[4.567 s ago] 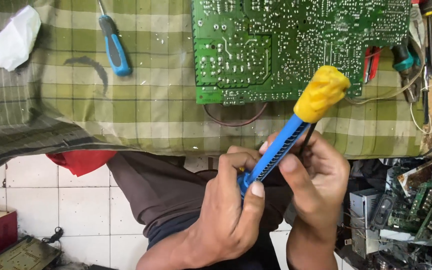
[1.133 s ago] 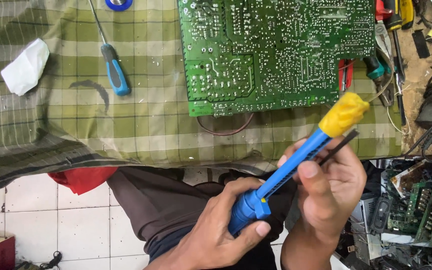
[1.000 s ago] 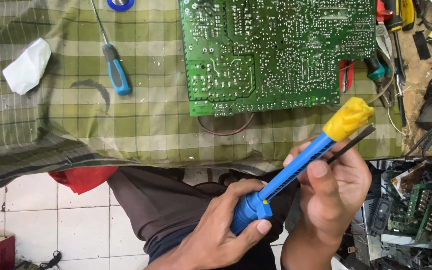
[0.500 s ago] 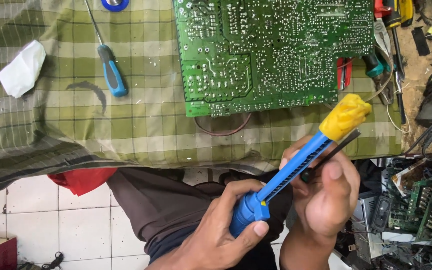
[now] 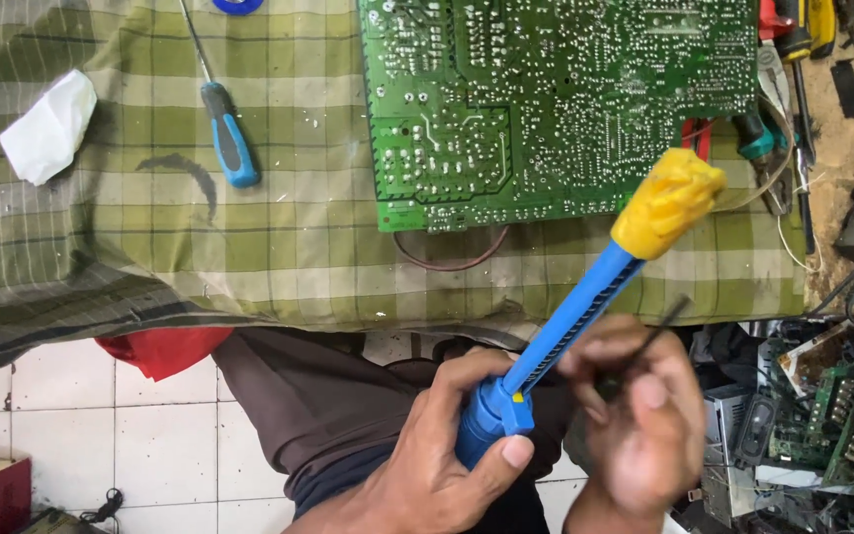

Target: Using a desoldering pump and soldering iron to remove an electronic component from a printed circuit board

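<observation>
Fingers (image 5: 467, 381) of the left hand (image 5: 427, 465) clamp the blue plastic desoldering pump with yellow plunger knob (image 5: 585, 297); the right hand (image 5: 635, 425), just beside, pinches a thin dark rod (image 5: 644, 341), which might slip from so light a grip.

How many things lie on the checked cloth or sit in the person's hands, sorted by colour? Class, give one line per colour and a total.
Blue: 2, the blue-handled screwdriver on the cloth and the blue plastic tube tool with a yellow end in the left hand
Green: 1, the green circuit board
White: 1, the crumpled white tissue
Total: 4
</observation>
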